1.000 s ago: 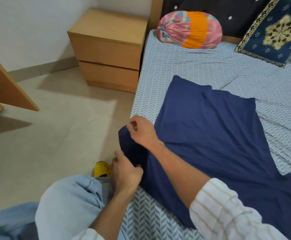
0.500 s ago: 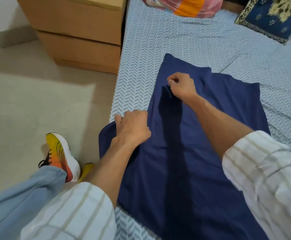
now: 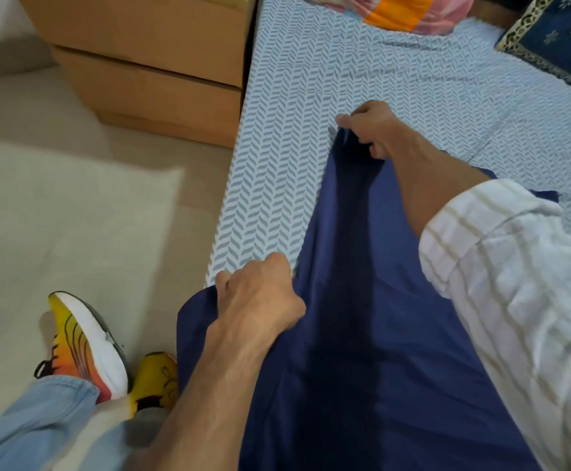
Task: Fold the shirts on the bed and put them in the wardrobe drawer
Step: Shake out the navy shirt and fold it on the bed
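Two hands grip one navy shirt (image 3: 372, 334) spread on a bed (image 3: 396, 90) with a herringbone sheet. Nearer the viewer, the left hand (image 3: 260, 297) clutches the shirt's edge at the mattress side. Farther up the bed, the right hand (image 3: 372, 127) pinches the same folded edge. Left of both hands stands a wooden nightstand (image 3: 161, 59).

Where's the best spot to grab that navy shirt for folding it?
Along its left edge, from the floor side, as both hands do: the right hand pinches the navy shirt at its far corner, the left hand grips the near end, keeping that edge taut.
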Action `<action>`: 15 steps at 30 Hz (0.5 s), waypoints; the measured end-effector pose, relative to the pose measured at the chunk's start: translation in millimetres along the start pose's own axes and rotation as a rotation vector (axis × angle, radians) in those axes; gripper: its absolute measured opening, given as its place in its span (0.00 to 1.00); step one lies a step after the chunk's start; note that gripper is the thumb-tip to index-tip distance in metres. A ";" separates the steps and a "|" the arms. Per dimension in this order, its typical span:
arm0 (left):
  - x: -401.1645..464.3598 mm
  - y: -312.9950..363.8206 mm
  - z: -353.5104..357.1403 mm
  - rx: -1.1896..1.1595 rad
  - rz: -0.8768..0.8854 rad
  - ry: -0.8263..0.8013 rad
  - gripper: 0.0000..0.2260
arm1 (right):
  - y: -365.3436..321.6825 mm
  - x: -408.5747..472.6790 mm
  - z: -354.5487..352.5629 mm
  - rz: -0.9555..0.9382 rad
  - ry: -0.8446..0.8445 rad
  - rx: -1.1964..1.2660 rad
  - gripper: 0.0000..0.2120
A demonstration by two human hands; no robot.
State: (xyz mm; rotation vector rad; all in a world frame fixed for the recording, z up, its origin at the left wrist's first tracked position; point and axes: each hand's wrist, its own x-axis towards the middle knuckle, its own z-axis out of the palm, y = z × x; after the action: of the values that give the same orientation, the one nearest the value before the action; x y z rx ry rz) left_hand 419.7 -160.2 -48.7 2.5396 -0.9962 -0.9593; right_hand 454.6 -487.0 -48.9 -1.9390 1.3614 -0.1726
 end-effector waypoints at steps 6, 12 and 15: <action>-4.0 10.1 -6.9 0.012 -0.041 -0.035 0.06 | 0.8 14.6 -5.7 0.026 0.086 0.147 0.10; -0.5 10.4 -6.6 -0.015 -0.071 -0.045 0.09 | 2.3 14.5 -6.6 0.074 0.074 0.244 0.13; 1.0 8.6 -6.8 -0.046 -0.088 -0.053 0.08 | -2.9 13.5 -6.8 0.101 0.023 0.186 0.08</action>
State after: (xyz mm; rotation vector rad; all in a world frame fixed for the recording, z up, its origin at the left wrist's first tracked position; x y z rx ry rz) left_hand 420.3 -167.2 -40.3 2.5514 -0.8723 -1.0658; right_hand 459.1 -501.4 -46.3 -1.7156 1.4038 -0.2640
